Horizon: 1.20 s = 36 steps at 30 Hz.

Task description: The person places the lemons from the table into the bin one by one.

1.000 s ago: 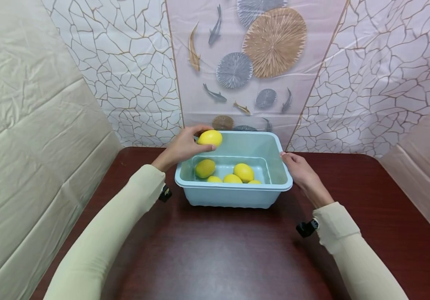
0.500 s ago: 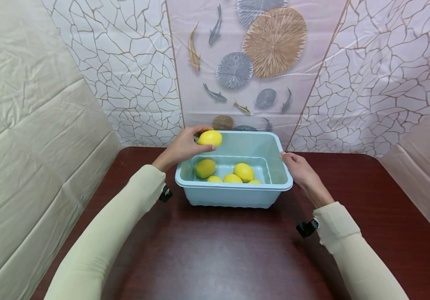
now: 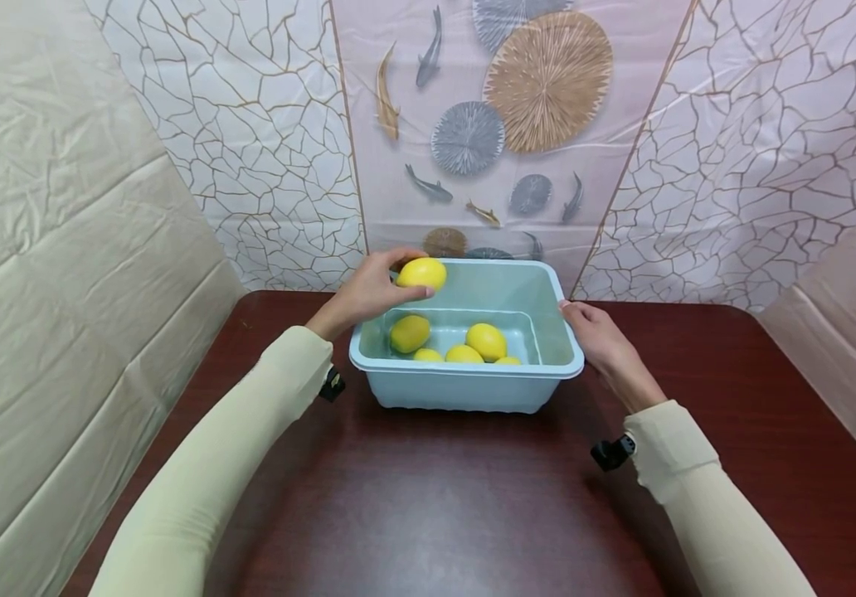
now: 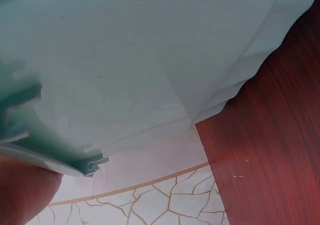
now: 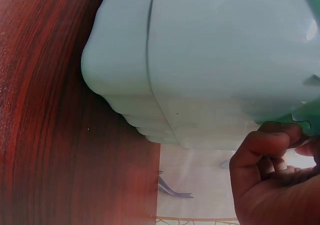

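Observation:
Over the left part of a light blue plastic basin [image 3: 465, 390], my left hand [image 3: 368, 290] holds a yellow lemon [image 3: 424, 273] between thumb and fingers. Several more lemons [image 3: 485, 341] lie on the basin's floor, some partly hidden by its front wall. At the right rim, my right hand [image 3: 601, 340] grips the edge with curled fingers; the right wrist view shows these fingers [image 5: 260, 145] hooked under the rim. In the left wrist view only a bit of the left hand [image 4: 25, 190] shows, beside the basin's outer wall [image 4: 125, 60]; the held lemon is out of that view.
The basin stands on a dark red wooden table [image 3: 428, 497] near its back edge. Behind rises a patterned backdrop [image 3: 465, 199] with fish and discs. A plain beige cloth [image 3: 62, 290] hangs along the left side, another [image 3: 846, 307] along the right.
The left hand and its lemon have shifted very slightly to the right. The right hand and the basin look the same.

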Available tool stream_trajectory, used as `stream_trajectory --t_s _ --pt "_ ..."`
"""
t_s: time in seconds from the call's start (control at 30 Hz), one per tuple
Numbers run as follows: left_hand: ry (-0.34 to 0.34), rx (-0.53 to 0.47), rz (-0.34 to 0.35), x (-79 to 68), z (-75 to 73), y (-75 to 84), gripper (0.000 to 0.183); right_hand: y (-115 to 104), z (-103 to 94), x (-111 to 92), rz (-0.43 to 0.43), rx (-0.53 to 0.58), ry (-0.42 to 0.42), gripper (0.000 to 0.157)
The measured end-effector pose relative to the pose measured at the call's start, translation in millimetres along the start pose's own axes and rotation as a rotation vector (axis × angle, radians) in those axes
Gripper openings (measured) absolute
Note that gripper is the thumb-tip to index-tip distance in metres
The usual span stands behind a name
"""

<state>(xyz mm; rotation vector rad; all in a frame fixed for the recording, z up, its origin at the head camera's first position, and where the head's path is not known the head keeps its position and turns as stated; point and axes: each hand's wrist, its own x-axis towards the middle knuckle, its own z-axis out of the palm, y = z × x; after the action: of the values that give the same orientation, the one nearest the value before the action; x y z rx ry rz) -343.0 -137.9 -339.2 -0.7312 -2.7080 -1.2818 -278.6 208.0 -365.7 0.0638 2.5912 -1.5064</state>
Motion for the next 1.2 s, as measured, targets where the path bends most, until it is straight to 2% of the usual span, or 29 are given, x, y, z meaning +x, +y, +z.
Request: stream_trajectory --t_s 0.23,0.43,0.67,1.2 --pt "-0.012 -0.032 -0.007 -1.8 -1.8 1.5 0.054 0.7 0.2 0.9 -0.001 0.001 0.007 0.069" --pt "0.003 -0.046 -0.009 -5.1 -5.7 0.3 0.052 0.2 0.5 0.7 -0.003 0.000 -0.002 0.070" --pt "0.021 -0.026 -0.021 -7.1 -10.6 -1.3 0.051 -1.4 -1.3 -1.1 -0.004 0.007 -0.027 0.072" --pt "0.043 0.017 -0.003 -18.2 -15.1 -1.3 0.051 0.4 -0.2 -1.7 -0.027 0.013 -0.017 0.073"
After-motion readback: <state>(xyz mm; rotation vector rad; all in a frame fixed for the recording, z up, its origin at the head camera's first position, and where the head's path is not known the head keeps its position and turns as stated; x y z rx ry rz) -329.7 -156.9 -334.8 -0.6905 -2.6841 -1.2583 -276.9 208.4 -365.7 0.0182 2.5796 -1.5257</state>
